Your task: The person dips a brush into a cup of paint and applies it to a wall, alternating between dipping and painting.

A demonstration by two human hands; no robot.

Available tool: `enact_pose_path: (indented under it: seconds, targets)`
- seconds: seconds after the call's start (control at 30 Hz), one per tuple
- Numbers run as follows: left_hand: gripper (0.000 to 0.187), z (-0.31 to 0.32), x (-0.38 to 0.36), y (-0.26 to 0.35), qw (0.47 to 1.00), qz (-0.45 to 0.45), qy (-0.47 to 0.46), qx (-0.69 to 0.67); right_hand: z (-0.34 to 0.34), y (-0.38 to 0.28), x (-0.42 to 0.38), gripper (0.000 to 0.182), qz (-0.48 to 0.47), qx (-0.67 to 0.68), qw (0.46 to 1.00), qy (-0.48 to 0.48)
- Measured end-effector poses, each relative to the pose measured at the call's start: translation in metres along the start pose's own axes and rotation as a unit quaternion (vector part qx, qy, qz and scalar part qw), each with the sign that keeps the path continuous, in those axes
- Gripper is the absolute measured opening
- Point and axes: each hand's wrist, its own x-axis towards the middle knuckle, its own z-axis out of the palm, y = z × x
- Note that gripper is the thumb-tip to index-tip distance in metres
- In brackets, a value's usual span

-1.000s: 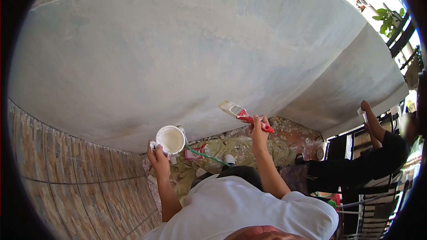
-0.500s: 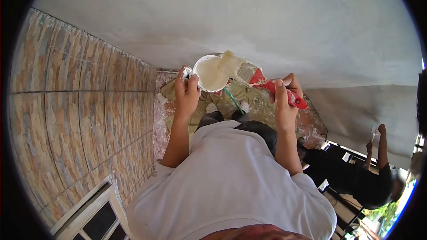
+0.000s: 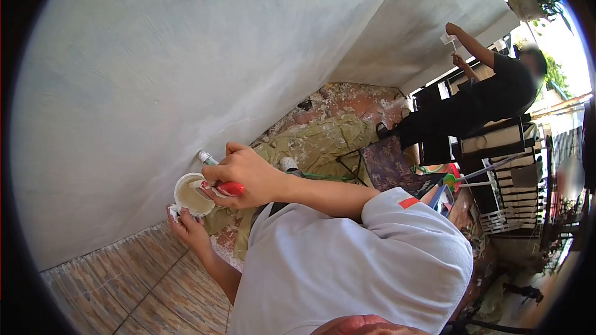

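Note:
A round white tub [image 3: 180, 187] of cream-coloured paint is gripped at its near rim by my left hand [image 3: 192, 232], close to the wall. White, paint-smeared material shows at those fingers. My right hand [image 3: 251, 177] is closed around a paintbrush with a red handle [image 3: 231, 188], right at the tub's right side. The handle's butt points toward me, and paint smears mark the brush. Part of it overlaps the tub opening in this view; the bristles are mostly hidden by my hand and the rim.
A pale wall [image 3: 186, 74] fills the upper left, above stone-pattern tiles [image 3: 136, 291]. Paint-spattered drop cloth [image 3: 316, 142] covers the floor. A white-capped tube [image 3: 207, 157] shows beside my right hand. Farther right, a person in black [image 3: 478, 99] holds a white item near the wall, behind a patterned chair [image 3: 388, 164].
The view has swung right, showing more yard and the other person. My right hand has brought the brush from beside the tub, bristles up, to close against its rim.

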Motion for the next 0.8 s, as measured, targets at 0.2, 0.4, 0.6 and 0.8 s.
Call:
enact_pose_path:
  seconds: [0.2, 0.4, 0.6, 0.8]
  targets:
    - [0.048, 0.01, 0.003, 0.002, 0.999, -0.032, -0.03, 0.01, 0.002, 0.005, 0.001, 0.02, 0.018, -0.003, 1.0, -0.015]
    - [0.05, 0.016, 0.006, 0.007, 0.996, -0.047, -0.07, 0.015, 0.005, 0.014, 0.003, 0.018, 0.066, 0.001, 0.998, -0.021]
    - [0.049, 0.018, 0.012, 0.006, 0.998, -0.034, -0.053, 0.025, 0.011, 0.02, 0.004, 0.019, 0.099, 0.018, 0.995, -0.002]
    - [0.03, 0.018, 0.017, 0.008, 0.999, 0.001, -0.046, 0.021, 0.014, 0.022, 0.006, 0.019, 0.145, 0.064, 0.987, 0.015]
